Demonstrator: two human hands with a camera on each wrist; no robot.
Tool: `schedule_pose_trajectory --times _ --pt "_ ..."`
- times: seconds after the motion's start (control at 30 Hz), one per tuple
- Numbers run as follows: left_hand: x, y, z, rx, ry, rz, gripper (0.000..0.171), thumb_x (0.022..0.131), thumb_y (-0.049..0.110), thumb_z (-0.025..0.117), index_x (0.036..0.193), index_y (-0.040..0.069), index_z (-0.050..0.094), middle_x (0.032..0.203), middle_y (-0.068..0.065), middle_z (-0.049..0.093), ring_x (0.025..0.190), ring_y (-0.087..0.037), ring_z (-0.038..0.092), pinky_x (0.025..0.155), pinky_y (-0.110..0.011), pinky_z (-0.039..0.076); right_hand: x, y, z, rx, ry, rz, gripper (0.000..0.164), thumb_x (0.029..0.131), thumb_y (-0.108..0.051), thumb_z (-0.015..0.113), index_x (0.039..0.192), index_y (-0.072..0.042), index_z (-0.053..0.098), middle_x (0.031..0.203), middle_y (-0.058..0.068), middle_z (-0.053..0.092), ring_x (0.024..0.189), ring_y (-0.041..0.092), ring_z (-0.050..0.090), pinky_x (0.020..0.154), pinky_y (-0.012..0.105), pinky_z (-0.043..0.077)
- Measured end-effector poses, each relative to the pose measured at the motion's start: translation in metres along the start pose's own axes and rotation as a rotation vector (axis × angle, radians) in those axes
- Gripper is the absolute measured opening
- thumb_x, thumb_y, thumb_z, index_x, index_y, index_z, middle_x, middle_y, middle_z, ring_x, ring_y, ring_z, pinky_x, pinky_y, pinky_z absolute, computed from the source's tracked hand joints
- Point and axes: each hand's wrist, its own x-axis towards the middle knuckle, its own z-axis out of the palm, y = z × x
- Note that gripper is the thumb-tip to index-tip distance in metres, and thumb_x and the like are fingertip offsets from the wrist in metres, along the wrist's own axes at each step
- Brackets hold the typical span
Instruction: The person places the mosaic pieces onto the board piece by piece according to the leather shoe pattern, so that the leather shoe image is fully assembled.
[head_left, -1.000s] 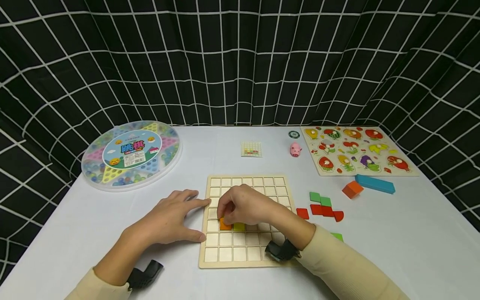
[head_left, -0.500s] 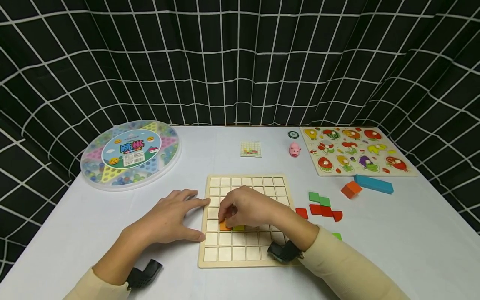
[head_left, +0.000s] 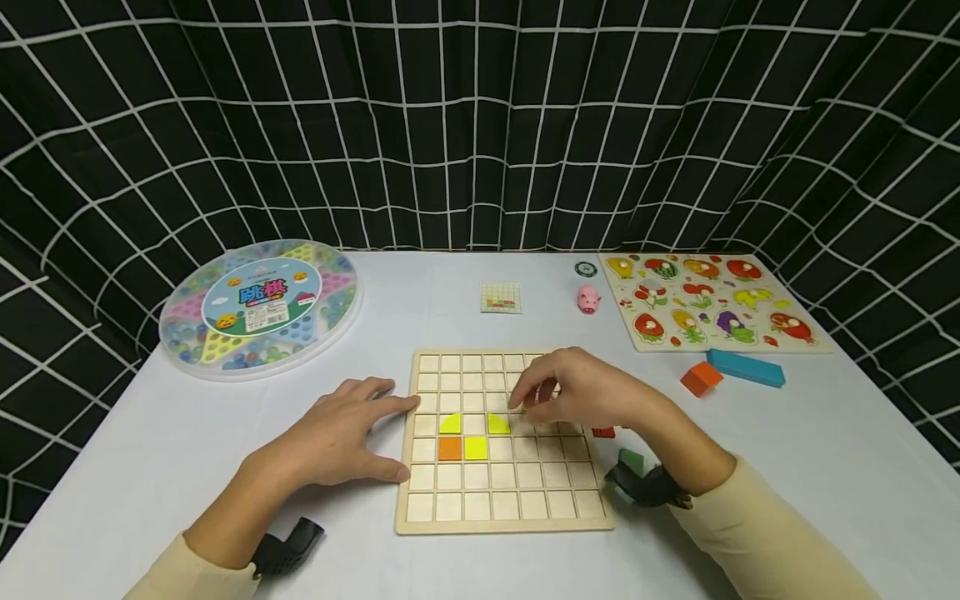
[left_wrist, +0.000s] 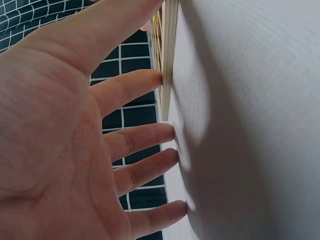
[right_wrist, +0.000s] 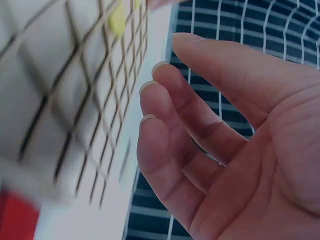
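A wooden grid board (head_left: 504, 528) lies in the middle of the table. In its cells sit an orange square tile (head_left: 450, 448), a yellow square tile (head_left: 476, 448) beside it, and two yellow rounded tiles, one at left (head_left: 452, 426) and another at right (head_left: 498, 425). My left hand (head_left: 330, 440) has its fingers spread, with index finger and thumb at the board's left edge; the left wrist view shows the palm facing that edge. Above the board's right half is my right hand (head_left: 588, 390), fingers bent. The right wrist view shows a gap between thumb and fingertips (right_wrist: 161, 75), holding nothing.
Right of the board lie a red tile (head_left: 603, 432) and a green tile (head_left: 632, 459), partly hidden by the right arm. Farther back are an orange block (head_left: 702, 379), blue block (head_left: 746, 368), pink pig (head_left: 588, 299), fruit puzzle (head_left: 626, 321), pattern card (head_left: 500, 298) and round marble-game box (head_left: 262, 346).
My right hand has left the orange tile and moved right across the board, uncovering the yellow rounded tiles. The left hand stays in place.
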Motion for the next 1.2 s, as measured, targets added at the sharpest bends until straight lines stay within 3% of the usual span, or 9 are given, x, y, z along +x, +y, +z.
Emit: schedule_pose_trajectory --times 0.37,0.63,0.77,1.0,1.2 --pt "0.0 -0.002 -0.001 0.0 0.002 -0.011 0.085 0.074 0.056 0.088 0.149 0.03 0.057 0.159 -0.013 0.045 0.144 -0.037 0.041 0.112 -0.066 0.036 -0.04 0.041 -0.036 -0.122 0.132 0.237 0.018 0.089 -0.012 0.08 0.107 -0.014 0.08 0.103 0.001 0.075 0.09 0.017 0.06 0.07 0.029 0.053" --pt "-0.001 -0.003 0.002 -0.011 0.006 -0.013 0.085 0.073 0.055 0.088 0.148 0.029 0.058 0.157 -0.013 0.046 0.144 -0.038 0.042 0.111 -0.066 0.037 -0.046 0.07 -0.04 -0.216 0.125 0.428 0.029 0.086 -0.013 0.082 0.114 -0.006 0.077 0.104 0.007 0.074 0.093 0.024 0.062 0.078 0.037 0.057" --pt "-0.002 -0.003 0.001 -0.005 0.004 -0.014 0.086 0.073 0.057 0.088 0.149 0.03 0.057 0.158 -0.013 0.046 0.144 -0.038 0.042 0.111 -0.066 0.037 -0.045 0.075 -0.039 -0.245 0.12 0.445 0.028 0.085 -0.014 0.083 0.111 -0.005 0.075 0.1 0.008 0.073 0.091 0.024 0.062 0.079 0.04 0.059" --pt "-0.002 -0.003 0.002 -0.005 0.002 -0.009 0.086 0.073 0.058 0.087 0.149 0.03 0.057 0.158 -0.013 0.046 0.144 -0.038 0.042 0.11 -0.066 0.037 -0.038 0.071 -0.039 -0.233 0.141 0.414 0.016 0.085 -0.009 0.083 0.095 -0.01 0.07 0.088 0.004 0.066 0.085 0.021 0.057 0.072 0.031 0.053" --pt "0.001 -0.002 0.002 -0.009 0.004 -0.001 0.084 0.074 0.056 0.087 0.149 0.03 0.057 0.158 -0.012 0.046 0.144 -0.037 0.041 0.111 -0.066 0.036 -0.033 0.055 -0.036 -0.09 0.196 0.356 0.008 0.091 -0.009 0.077 0.096 -0.01 0.072 0.087 0.006 0.066 0.073 0.02 0.059 0.062 0.031 0.052"
